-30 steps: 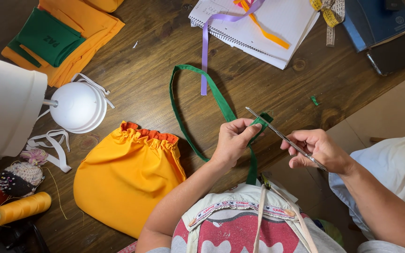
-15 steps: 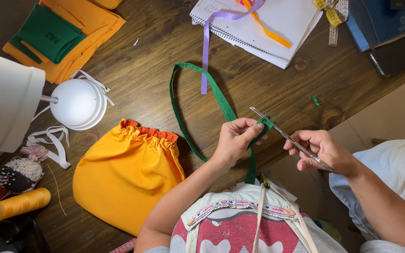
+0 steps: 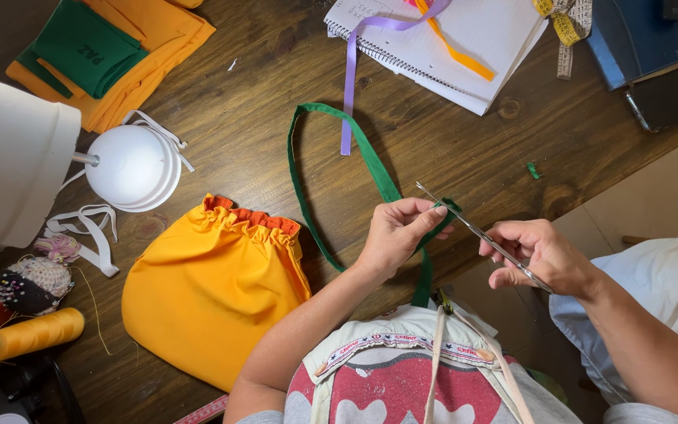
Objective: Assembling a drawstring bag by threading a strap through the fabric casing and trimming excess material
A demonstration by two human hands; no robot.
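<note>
The wooden table (image 3: pixel 464 165) is carrying everything, and the big pieces are staying as they were a second ago: the white lamp shade (image 3: pixel 9 157) at the left edge, the yellow drawstring bag (image 3: pixel 205 290) near the front edge, the folded orange and green cloth (image 3: pixel 111 55) at the back left corner, the spiral notebook (image 3: pixel 464 47) with its ribbons at the back edge; the green fabric strap (image 3: pixel 331 180) is looping from the middle of the table toward the front edge, its near end pinched shut between thumb and fingers of the left hand (image 3: pixel 398 235); the right hand (image 3: pixel 543 255) is closed around the handles of the small scissors (image 3: pixel 476 232), just off the front edge; the blades, lying across the strap end a moment ago, are now sitting closer to the left fingertips and look nearly closed; a small green scrap (image 3: pixel 533 169) is lying near the right edge, so trimming of the strap end appears to be under way.
</note>
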